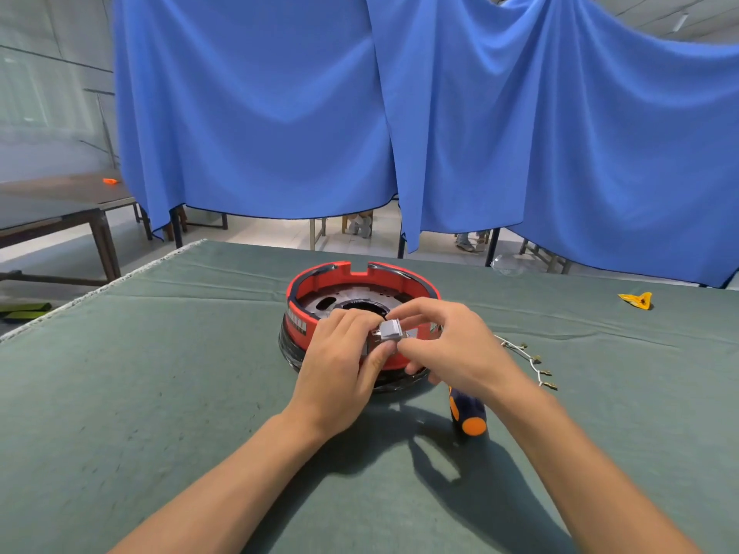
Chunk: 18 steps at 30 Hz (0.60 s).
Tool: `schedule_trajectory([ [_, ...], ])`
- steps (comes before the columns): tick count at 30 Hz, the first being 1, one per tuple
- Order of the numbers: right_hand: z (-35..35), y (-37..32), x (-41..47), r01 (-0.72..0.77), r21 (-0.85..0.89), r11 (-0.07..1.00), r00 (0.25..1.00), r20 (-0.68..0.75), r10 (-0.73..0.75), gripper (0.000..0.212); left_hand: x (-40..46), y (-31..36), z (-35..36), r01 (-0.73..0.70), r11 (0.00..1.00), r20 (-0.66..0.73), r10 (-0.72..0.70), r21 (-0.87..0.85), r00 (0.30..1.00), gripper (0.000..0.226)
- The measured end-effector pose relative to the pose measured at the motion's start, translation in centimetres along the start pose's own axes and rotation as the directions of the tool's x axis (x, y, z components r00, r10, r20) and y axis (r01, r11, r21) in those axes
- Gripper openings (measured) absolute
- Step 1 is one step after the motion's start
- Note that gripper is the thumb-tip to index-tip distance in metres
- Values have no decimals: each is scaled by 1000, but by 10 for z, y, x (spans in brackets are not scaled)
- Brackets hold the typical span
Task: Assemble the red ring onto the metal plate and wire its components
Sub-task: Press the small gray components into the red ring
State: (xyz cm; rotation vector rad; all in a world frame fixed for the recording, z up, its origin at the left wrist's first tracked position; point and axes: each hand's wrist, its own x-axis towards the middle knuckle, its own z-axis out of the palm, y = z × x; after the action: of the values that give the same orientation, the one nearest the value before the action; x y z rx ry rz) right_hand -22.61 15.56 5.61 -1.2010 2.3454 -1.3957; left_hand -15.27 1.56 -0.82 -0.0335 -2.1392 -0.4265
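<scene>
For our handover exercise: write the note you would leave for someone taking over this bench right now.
Left hand and right hand together pinch a small grey component over the red ring's near rim.
Ring sits around the metal plate on the green table cover.
Wire harness lies unconnected to the right; screwdriver lies nearby.
Left: seat the component, then wire.

A green cloth-covered surface (160, 373) carries the red ring (320, 278), a screwdriver (468, 413), a wire harness (532, 359) and a yellow scrap (636, 301)
</scene>
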Motion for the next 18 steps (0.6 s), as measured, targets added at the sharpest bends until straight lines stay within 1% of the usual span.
schedule_trajectory([
  [3, -1, 2, 1, 23, -44, 999, 999, 25, -22, 21, -1, -1, -1, -6, 1000, 14, 6, 4, 1000, 27],
  [5, -3, 5, 2, 3, -79, 997, 1000, -15, -4, 13, -2, -1, -2, -10, 1000, 30, 10, -10, 999, 30],
  [8, -9, 9, 4, -59, -71, 996, 995, -87, 52, 11, -2, 1, -4, 60, 994, 45, -55, -95, 997, 50],
  [10, -13, 11, 5, -99, -97, 990, 988, -127, 86, 13, -1, 1, -3, 70, 997, 65, -68, -37, 996, 54],
  [14, -13, 16, 4, -154, -168, 974, 981, -147, 130, 16, -1, 3, 0, 94, 989, 110, -106, 110, 988, 50],
  [16, -9, 17, 5, -170, -188, 967, 978, -155, 142, 16, -2, 3, 1, 67, 981, 131, -92, 184, 987, 48],
  [18, -6, 18, 6, -188, -196, 963, 972, -176, 154, 17, -2, 3, 1, 55, 974, 143, -88, 219, 986, 47],
])
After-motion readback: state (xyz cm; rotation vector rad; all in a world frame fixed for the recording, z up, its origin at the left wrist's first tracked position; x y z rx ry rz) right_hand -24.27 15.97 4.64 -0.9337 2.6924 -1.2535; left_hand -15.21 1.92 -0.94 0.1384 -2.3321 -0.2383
